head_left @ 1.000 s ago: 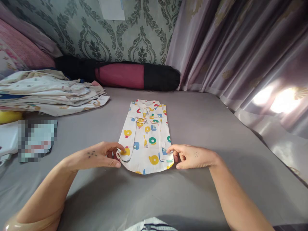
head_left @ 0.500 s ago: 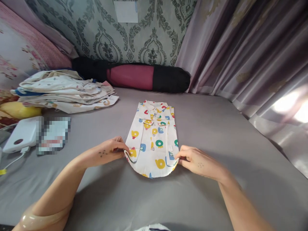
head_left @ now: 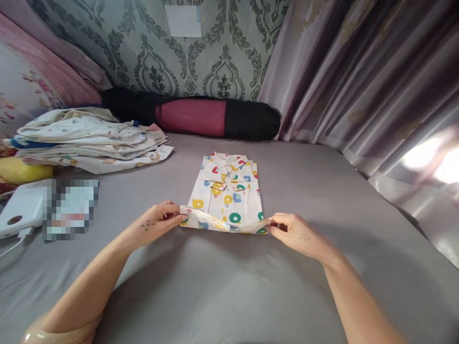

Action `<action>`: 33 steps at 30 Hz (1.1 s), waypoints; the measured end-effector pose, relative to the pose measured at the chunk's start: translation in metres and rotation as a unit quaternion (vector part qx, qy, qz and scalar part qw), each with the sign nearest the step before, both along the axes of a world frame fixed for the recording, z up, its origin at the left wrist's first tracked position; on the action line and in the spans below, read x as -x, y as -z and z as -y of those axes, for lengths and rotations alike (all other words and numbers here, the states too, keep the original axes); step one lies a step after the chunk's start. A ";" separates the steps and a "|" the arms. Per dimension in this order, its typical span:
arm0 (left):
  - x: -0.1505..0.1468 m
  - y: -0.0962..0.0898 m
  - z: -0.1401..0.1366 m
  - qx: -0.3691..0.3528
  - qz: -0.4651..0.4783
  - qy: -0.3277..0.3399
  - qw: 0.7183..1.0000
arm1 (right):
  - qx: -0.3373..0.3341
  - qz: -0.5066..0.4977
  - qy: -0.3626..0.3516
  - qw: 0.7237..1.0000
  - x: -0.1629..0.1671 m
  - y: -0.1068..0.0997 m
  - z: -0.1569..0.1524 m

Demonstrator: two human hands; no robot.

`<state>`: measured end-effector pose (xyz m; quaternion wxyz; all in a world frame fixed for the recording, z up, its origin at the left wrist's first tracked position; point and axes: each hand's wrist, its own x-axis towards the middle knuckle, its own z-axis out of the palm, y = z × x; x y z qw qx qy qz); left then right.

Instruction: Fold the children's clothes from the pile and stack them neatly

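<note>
A white shirt [head_left: 228,200] with colourful letter prints lies on the grey sheet, its collar pointing away from me and its sides tucked inward. Its bottom hem is lifted and turned up toward the collar, making a straight fold across the near end. My left hand [head_left: 154,222] pinches the left corner of that turned-up hem between thumb and fingers. At the opposite corner, my right hand [head_left: 292,234] grips the hem the same way. Part of the shirt's lower front is hidden behind the raised hem.
On the left is a pile of folded clothes [head_left: 93,141], with a yellow object [head_left: 27,169], a white power bank [head_left: 27,210] with a cable, and a blurred packet [head_left: 71,210] nearer me. A black and maroon roll [head_left: 190,117] lies along the wall. Curtains [head_left: 340,86] hang at the right.
Both hands have raised the shirt's curved bottom hem off the sheet and folded it up toward the collar. The view has shifted slightly to the right.
</note>
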<state>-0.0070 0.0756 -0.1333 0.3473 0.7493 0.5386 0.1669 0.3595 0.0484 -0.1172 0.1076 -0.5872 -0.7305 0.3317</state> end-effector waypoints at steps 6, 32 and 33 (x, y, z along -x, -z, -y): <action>-0.006 0.016 -0.003 -0.040 -0.012 -0.059 0.997 | -0.029 0.042 0.057 0.997 0.005 0.007 -0.003; -0.050 0.015 0.016 -0.281 -0.137 0.064 0.948 | -0.268 0.127 -0.078 0.952 0.052 0.019 0.007; -0.058 0.015 0.019 -0.281 -0.149 0.090 0.944 | -0.265 0.118 -0.113 0.950 0.057 0.021 0.008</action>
